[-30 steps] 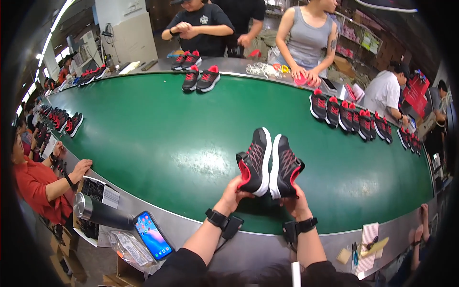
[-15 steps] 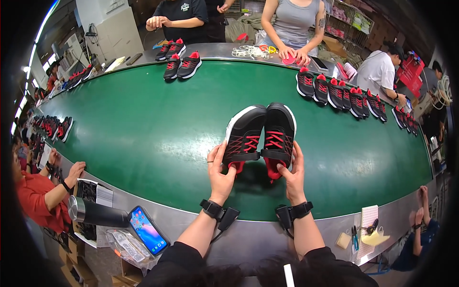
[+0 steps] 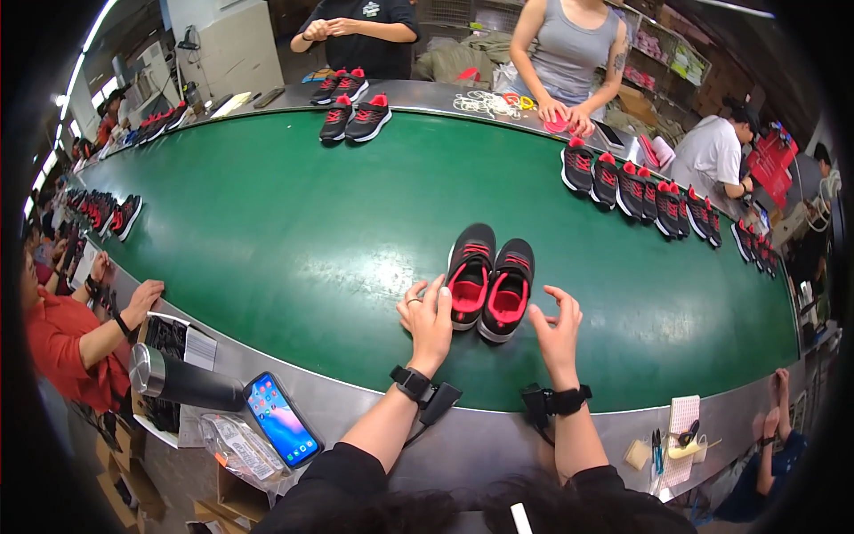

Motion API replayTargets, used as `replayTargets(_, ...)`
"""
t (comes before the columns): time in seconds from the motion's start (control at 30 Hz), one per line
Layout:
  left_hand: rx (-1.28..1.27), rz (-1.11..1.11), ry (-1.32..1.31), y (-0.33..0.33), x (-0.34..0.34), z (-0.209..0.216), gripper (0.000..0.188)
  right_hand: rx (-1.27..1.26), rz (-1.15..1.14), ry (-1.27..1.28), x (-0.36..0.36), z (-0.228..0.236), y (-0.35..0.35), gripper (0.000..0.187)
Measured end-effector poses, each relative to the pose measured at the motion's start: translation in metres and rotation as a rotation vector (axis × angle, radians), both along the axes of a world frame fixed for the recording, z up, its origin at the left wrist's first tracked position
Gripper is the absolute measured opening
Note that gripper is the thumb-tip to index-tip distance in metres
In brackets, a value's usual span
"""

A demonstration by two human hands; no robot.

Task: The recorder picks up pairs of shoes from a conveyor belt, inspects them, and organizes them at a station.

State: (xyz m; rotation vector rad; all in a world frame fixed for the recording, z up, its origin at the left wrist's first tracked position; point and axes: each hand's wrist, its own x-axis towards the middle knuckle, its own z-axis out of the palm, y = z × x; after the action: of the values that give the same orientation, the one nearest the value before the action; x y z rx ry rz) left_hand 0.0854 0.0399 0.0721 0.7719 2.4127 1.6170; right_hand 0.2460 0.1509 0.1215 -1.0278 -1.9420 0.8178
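A pair of black sneakers with red laces and red linings stands upright on the green conveyor belt (image 3: 267,231), toes pointing away from me. The left sneaker (image 3: 473,247) and the right sneaker (image 3: 513,267) are side by side. My left hand (image 3: 427,322) is at the left sneaker's heel side, fingers apart and not wrapped round it; whether the thumb touches the shoe I cannot tell. My right hand (image 3: 559,334) is raised just right of the right sneaker, fingers curved and apart, with a gap to the shoe. Both wrists wear black straps with small boxes.
More black-and-red sneakers line the belt at far right (image 3: 632,191), far middle (image 3: 356,120) and far left (image 3: 107,214). On the near metal edge lie a dark bottle (image 3: 200,381), a phone (image 3: 283,420) and pliers (image 3: 657,452). Co-workers stand around the belt.
The two sneakers, earlier held tilted in both hands with soles partly showing, now stand upright on the belt. Both hands have let go, and the right has drawn aside.
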Motion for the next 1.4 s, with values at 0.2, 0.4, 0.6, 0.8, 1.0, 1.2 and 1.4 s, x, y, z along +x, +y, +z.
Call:
replayTargets(0.2,0.099,0.109,-0.069,0.008,0.002,0.003,0.032,0.344,0.377,-0.46,-0.044,0.033,-0.04,0.058)
replayTargets(0.4,0.302,0.292,-0.163,0.012,-0.007,-0.009,0.032,0.395,0.395,-0.574,-0.089,0.033,-0.018,0.04)
replayTargets(0.6,0.435,0.395,-0.288,0.017,-0.001,-0.01,0.035,0.387,0.516,-0.379,-0.16,0.102,-0.041,0.044)
replayTargets(0.8,0.397,0.396,-0.011,0.002,-0.013,-0.031,0.036,-0.031,1.177,0.246,-0.206,0.161,-0.13,0.047)
replayTargets(1.0,0.509,0.21,-0.323,0.038,0.006,-0.004,0.031,-0.274,1.985,0.802,-0.111,0.242,-0.145,0.036)
replayTargets(1.2,0.479,0.234,-0.329,0.013,-0.007,-0.007,0.03,-0.386,1.639,0.948,-0.089,0.222,-0.168,0.035)
replayTargets(1.4,0.503,0.232,-0.362,0.008,-0.006,-0.012,0.029,-0.326,1.651,1.097,-0.093,0.207,-0.154,0.034)
